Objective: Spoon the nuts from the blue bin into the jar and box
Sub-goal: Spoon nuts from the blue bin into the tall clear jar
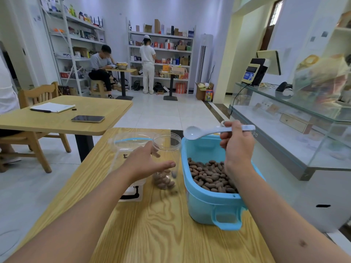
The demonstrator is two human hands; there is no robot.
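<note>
Shop shelves line the back wall as a right hand [237, 147] grips a white spoon [209, 131] above the nut-filled blue bin [212, 205]; the left hand [144, 162], fingers relaxed, touches the jar [167, 149] beside the clear box [129, 145] (no labels legible).

- On the glass front of the display counter [296, 149] to my right I can make out pale letters that look like "ad", just past the spoon handle [245, 127]; the rest of the word is hidden behind my right hand [236, 143].
- The small blue screen [248, 75] on the counter terminal carries white characters, too small for me to read.
- The clear box [131, 149] on my table has a black printed mark low on its side, partly covered by my left arm; I cannot read it as text.
- Packaging on the far shelves [161, 50] shows print, all too small to make out.
</note>
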